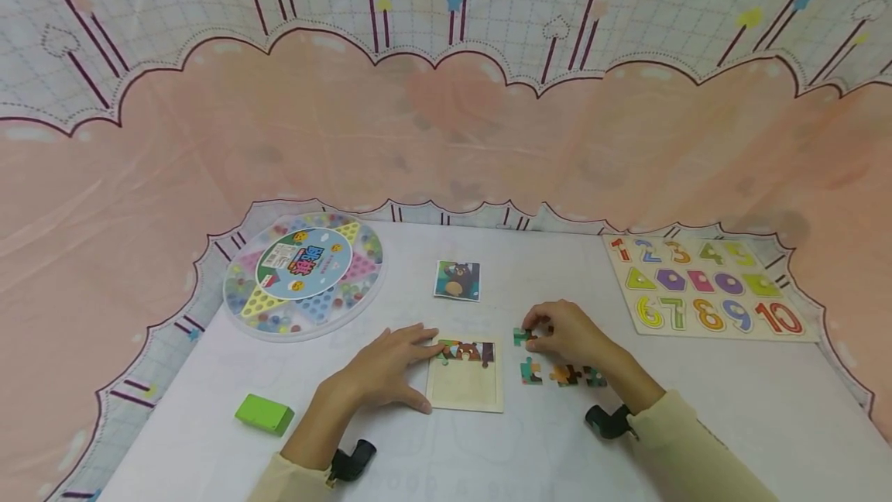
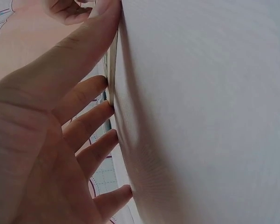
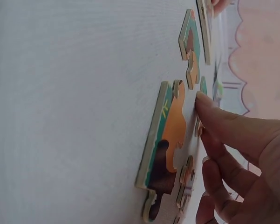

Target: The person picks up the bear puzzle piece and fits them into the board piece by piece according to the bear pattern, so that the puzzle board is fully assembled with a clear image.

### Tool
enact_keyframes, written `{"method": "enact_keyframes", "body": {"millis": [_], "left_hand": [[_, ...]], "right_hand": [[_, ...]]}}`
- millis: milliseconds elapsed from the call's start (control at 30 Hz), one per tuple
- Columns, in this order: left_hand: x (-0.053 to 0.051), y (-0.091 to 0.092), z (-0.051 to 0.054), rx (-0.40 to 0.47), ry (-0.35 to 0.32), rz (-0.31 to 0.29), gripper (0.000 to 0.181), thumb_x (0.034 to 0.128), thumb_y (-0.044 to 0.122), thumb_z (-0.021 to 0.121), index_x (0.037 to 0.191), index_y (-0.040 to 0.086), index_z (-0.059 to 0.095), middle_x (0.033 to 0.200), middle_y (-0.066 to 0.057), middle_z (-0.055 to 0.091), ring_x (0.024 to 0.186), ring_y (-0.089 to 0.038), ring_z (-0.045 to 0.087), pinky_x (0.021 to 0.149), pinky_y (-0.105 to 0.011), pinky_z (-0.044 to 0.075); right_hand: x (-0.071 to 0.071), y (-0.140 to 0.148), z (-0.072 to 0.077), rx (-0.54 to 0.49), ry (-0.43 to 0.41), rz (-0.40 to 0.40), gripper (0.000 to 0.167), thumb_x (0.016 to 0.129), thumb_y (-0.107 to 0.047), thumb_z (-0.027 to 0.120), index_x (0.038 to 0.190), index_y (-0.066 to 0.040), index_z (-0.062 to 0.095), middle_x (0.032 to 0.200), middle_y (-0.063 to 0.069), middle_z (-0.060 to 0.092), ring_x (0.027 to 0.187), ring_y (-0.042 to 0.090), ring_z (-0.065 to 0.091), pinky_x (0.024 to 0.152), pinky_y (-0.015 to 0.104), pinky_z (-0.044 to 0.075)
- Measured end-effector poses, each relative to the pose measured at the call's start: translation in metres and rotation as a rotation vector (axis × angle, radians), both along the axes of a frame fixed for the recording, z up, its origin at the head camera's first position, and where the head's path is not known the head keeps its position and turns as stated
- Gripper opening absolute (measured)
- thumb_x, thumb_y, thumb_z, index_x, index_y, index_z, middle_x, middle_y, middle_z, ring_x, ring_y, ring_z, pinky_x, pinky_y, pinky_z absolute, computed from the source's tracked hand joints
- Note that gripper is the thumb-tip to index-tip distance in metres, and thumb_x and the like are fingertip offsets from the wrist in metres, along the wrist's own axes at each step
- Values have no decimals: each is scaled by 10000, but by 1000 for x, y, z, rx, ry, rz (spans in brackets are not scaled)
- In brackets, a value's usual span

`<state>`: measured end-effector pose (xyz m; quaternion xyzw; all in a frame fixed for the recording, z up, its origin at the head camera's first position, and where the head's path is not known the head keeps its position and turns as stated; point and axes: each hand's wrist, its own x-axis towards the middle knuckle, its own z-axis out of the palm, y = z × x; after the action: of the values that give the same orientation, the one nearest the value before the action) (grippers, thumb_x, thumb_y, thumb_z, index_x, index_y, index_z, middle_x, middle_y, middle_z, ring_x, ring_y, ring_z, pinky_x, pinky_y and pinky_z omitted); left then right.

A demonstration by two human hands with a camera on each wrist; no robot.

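A square wooden puzzle tray (image 1: 465,390) lies in the middle of the table, with bear-picture pieces (image 1: 465,351) along its top row. My left hand (image 1: 383,366) spreads over the tray's left side, fingers extended; its thumb and fingertips touch the wooden edge (image 2: 111,70). To the right, my right hand (image 1: 574,331) pinches a green-and-brown puzzle piece (image 1: 520,337) between thumb and finger, partly hidden by them. Below that hand lie loose puzzle pieces: a green-and-orange one (image 1: 531,372), an orange-and-brown one (image 1: 564,375) and a green one (image 1: 595,376). Up close, the right wrist view shows one loose piece (image 3: 165,149).
A bear picture card (image 1: 457,280) lies beyond the tray. At the back left is a round Chinese checkers set (image 1: 307,273); at the back right, a number-and-shape board (image 1: 711,289). A green block (image 1: 265,414) sits left of my left forearm.
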<state>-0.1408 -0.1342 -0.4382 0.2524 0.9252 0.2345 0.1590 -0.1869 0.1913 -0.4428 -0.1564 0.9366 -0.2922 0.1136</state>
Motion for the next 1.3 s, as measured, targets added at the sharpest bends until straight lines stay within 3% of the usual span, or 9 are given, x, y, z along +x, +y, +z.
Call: {"method": "enact_keyframes", "body": {"millis": [267,433,767,900,1033,1300], "left_hand": [[0,0,-1,10,3,3,874,680,419,924,1451,178,589,1611,-43,463,1558,-333,327,1258,-674,189],[0,0,-1,10,5,5,876,680,425,923,1454,189,586,1613,-37,462,1558,-329,326,1262,-664,190],[0,0,0,1,14,1,887,669,433,924,1453,194,586,1610,-44,465,1552,-341,335,1261,-657,205],[-1,-1,0,-9,24,-6,887,663,440,927,1446,192,593,1600,-47,476,1542,-346,349,1252,-655,232],[-2,0,0,-17,42,-14,891,650,451,932,1436,190,604,1584,-44,493,1529,-349,368,1235,-665,261],[-4,1,-1,-31,62,-15,891,643,466,931,1430,198,610,1570,-32,510,1517,-333,389,1225,-657,292]], "right_hand": [[3,-3,2,-10,25,-1,138,826,-116,834,884,-178,726,925,-42,673,858,133,546,773,264,492],[3,-3,7,-67,-24,1,132,844,-85,815,915,-142,720,879,-5,646,803,130,560,679,200,494],[2,-9,20,-138,13,59,147,828,-94,830,959,-109,765,887,-6,726,773,117,601,686,161,540],[5,-15,21,-159,-14,52,141,846,-123,822,975,-117,766,909,0,714,808,126,606,700,174,537],[8,-22,20,-187,-36,60,173,837,-152,836,981,-112,748,917,7,705,821,129,614,697,187,546],[16,-41,10,-220,-48,153,238,782,-142,880,958,-108,723,850,-18,691,760,82,607,654,182,540]]}}
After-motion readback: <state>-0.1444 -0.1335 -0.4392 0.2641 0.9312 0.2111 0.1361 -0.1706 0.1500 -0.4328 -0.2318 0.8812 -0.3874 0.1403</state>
